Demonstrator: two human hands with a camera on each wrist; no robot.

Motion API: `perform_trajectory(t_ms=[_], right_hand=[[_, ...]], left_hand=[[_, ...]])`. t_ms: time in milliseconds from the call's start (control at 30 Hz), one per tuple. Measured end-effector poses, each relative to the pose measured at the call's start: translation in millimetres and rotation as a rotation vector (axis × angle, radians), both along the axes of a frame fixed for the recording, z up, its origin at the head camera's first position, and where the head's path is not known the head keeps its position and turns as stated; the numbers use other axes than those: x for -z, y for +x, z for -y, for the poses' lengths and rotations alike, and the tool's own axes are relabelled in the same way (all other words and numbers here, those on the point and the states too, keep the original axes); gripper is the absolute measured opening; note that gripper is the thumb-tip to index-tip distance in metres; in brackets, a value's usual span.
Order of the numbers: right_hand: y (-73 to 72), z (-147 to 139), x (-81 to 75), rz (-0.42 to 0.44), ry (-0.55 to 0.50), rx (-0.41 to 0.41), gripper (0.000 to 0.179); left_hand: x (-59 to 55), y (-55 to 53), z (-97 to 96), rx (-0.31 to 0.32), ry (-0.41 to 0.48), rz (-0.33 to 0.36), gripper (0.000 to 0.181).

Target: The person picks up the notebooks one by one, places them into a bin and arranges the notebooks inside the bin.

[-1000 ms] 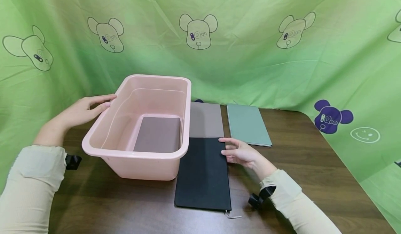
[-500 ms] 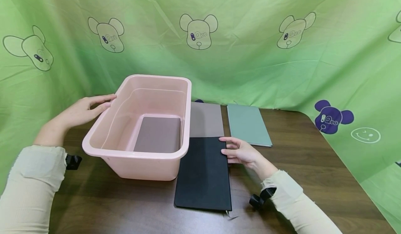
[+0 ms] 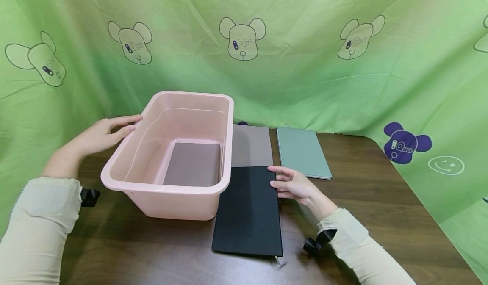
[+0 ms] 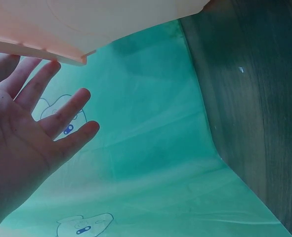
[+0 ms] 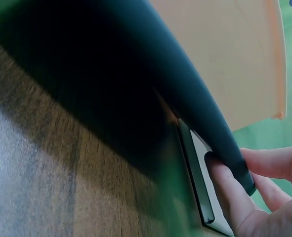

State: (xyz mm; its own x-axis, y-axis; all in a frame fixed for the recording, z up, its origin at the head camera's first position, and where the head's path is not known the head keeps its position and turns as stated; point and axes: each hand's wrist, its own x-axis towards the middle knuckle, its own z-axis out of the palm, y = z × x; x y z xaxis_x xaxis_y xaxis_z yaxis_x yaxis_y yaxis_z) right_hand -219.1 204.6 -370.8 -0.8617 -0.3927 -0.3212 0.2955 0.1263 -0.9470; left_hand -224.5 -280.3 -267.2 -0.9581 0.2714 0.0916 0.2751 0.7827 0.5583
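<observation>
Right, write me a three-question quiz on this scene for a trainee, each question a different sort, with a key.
1. True or false: the left hand touches the pink tub.

2. What does the right hand pinch?
A) the pink tub
B) the black notebook
C) nothing

3. Fill in the blank: the book farthest right in the head view has a ____ cover.

Key:
1. True; its fingertips are at the side edge.
2. B; it grips it near a far corner.
3. Pale green.
</observation>
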Motion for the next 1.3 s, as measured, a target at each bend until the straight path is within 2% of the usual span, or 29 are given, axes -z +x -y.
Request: perform_trajectory(t_ms=[200,467,933,1300], right_hand=[[0.7,-0.5,0.1,0.001,-0.041,0.003,0.063],[0.9,-3.0,-2.9,0.002,-0.039,0.023,0.062],[2.0,-9.5,-14.3,0.018,-0.099,0.046,0.062],[1.6,-13.3,-23.2,-0.006,-0.126,0.073,0.06]], left_hand=[[0.2,-0.1,-0.1,-0.001,-0.001,0.001,0.049],[0.1,-0.6,0.6,0.004,-0.003,-0.006,0.048],[0.9,-2.6,1.3,-0.002,-0.008,0.005,0.049],[1.0,-2.3,1.3,-0.004,-0.015,0.001,0.049]])
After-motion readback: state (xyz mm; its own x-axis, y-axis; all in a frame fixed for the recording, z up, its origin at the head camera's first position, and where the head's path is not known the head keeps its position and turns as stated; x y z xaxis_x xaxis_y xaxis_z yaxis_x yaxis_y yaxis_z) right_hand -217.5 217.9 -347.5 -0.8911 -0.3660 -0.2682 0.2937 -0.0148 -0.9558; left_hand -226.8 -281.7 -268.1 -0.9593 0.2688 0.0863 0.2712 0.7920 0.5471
